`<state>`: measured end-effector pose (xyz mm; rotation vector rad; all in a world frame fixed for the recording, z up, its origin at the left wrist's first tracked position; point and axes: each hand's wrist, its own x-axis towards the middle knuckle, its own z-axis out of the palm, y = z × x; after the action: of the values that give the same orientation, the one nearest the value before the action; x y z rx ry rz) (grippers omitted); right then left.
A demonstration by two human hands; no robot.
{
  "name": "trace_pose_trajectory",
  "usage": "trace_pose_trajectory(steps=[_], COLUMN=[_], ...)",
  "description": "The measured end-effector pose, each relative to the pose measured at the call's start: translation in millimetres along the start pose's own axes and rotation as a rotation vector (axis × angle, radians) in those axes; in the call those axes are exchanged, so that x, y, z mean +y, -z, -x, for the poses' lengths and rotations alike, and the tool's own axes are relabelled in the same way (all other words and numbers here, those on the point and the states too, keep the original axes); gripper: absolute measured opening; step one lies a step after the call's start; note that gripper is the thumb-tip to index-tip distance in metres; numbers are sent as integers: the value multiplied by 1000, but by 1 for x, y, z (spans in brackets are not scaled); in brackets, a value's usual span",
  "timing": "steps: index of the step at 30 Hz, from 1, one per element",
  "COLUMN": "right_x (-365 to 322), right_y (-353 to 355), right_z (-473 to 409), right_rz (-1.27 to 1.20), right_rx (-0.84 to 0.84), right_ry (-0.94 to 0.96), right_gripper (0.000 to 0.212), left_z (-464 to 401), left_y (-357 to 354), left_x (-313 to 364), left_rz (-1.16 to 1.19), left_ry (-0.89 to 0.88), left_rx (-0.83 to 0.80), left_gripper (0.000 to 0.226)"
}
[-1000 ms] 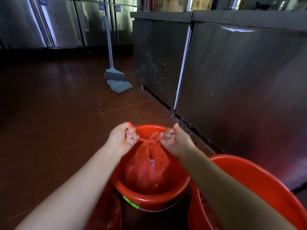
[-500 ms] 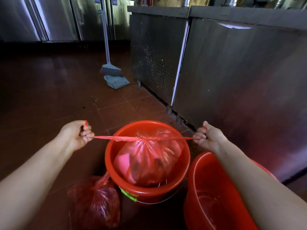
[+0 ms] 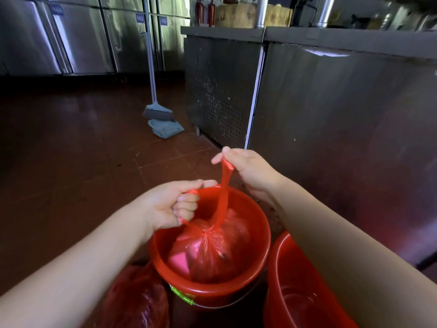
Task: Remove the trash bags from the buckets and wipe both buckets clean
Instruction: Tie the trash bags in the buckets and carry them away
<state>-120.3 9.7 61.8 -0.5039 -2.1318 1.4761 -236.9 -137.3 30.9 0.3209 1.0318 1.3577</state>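
Gripping one twisted strip of the knotted red trash bag [image 3: 210, 254], the left hand [image 3: 170, 207] has its fingers clenched around it, while the right hand [image 3: 250, 171] pinches the other strip above. That bag sits inside the red bucket [image 3: 257, 275] on the floor [image 3: 71, 162]; a second bucket [image 3: 279, 292] stands just right of it.

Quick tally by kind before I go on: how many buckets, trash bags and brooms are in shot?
Red buckets: 2, one holding a bag, one at lower right
Red trash bags: 2, one in the bucket, one on the floor
Brooms: 1
Total: 5
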Motion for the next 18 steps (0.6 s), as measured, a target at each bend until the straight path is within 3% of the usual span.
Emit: trace_pose_trajectory(steps=[4,6,9,11,14,16,18], right_x=[-7,-1,22,44,78,89,95], right_y=[-8,-7,-9,-21,-46,-52,-48], right_z=[-3,0,7,19,46,58,61], right_rz=[-64,-167,-496,-563,-407,-226,-112], right_rx=[0,-6,41,50,-102,-201,-192], right_ry=[-15,-52,-182,-266,-309,-238,-130], right_gripper=[31,31,37,40,34,37,29], left_z=[-7,-7,-7,-7,-7,-4,1], left_y=[-25,-25,-18,-17,-17,-11,4], left_x=[-5,-3,-3,-7,-5,5,17], left_rz=[-114,-62,50,111,187,261,346], left_ry=[-8,-5,15,14,0,-29,-61], left_rx=[-2,50,108,118,126,159,239], left_gripper=[23,15,24,26,21,12,12])
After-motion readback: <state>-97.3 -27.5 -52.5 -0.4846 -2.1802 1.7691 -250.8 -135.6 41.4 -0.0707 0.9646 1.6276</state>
